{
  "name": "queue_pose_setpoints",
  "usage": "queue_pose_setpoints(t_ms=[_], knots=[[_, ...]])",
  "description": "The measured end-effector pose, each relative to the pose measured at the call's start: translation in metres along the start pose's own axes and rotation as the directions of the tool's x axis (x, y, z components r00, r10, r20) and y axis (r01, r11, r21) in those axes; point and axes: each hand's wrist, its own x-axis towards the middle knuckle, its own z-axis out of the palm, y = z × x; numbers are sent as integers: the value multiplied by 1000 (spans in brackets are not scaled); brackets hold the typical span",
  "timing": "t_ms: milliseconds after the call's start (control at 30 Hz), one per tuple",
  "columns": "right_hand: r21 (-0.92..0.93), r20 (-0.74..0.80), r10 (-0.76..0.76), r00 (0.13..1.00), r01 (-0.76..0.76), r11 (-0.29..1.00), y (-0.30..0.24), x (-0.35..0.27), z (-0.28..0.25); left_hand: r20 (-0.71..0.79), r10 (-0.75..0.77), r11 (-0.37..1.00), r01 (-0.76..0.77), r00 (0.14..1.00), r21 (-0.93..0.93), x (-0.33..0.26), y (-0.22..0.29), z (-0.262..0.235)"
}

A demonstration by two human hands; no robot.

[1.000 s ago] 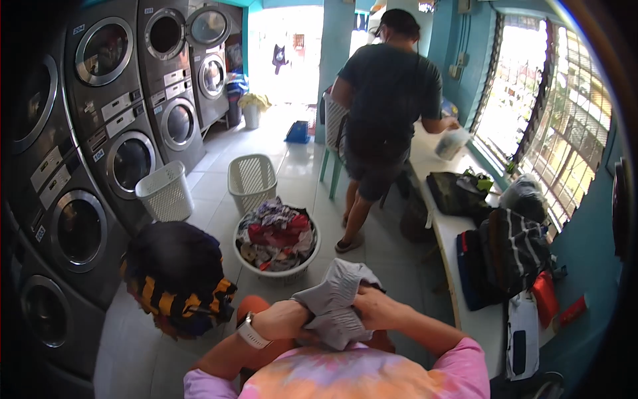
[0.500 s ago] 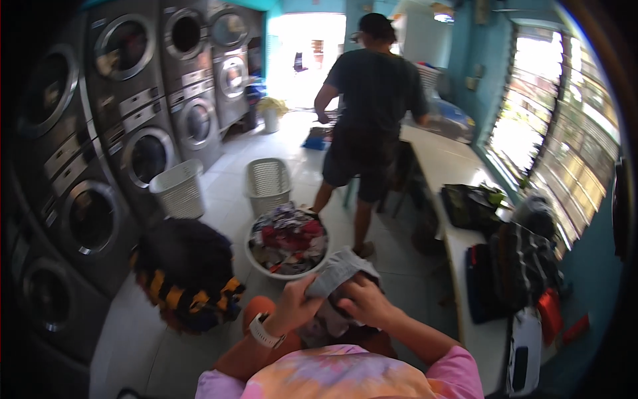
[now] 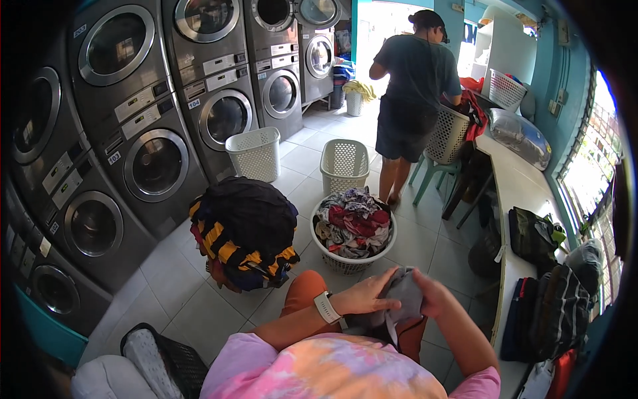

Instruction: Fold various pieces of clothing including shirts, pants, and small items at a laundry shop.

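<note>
Left hand (image 3: 364, 296) and right hand (image 3: 435, 294) are clamping a gray garment (image 3: 404, 292) between them, holding it above the orange-clothed legs (image 3: 304, 292). Beyond, a white basket (image 3: 345, 264) heaped with mixed clothes is standing on the tiled floor (image 3: 199, 312); a dark, yellow-striped clothes pile (image 3: 246, 213) is sitting to its left. Co-worker (image 3: 419, 86) is standing beside a raised basket (image 3: 446, 136).

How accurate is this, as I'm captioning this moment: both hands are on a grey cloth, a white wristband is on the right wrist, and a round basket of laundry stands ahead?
One slip: the head view shows the white wristband on the left hand's wrist. Both hands are on the grey cloth, and the round basket stands ahead.
</note>
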Motion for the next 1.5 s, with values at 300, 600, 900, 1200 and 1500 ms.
queue_pose_setpoints(t_ms=[300,600,900,1200,1500], knots=[[93,310,-536,785,536,839,-78,-79,43,-235,53,983,-92,971,-159,4,4,3],[-306,42,-738,673,712,632,-83,-116,29,-300,-88,728,-144,950,-670,14,35,-42],[-496,172,-694,700,670,553,-32,-140,35,-404,275,830,-427,872,-358,27,60,35],[-139,88,-591,802,597,790,-23,-151,37,-173,463,876,-479,869,-60,61,41,81],[-274,123,-541,832,553,787,-20,-153,37,-387,389,902,-431,836,-23,76,40,69]])
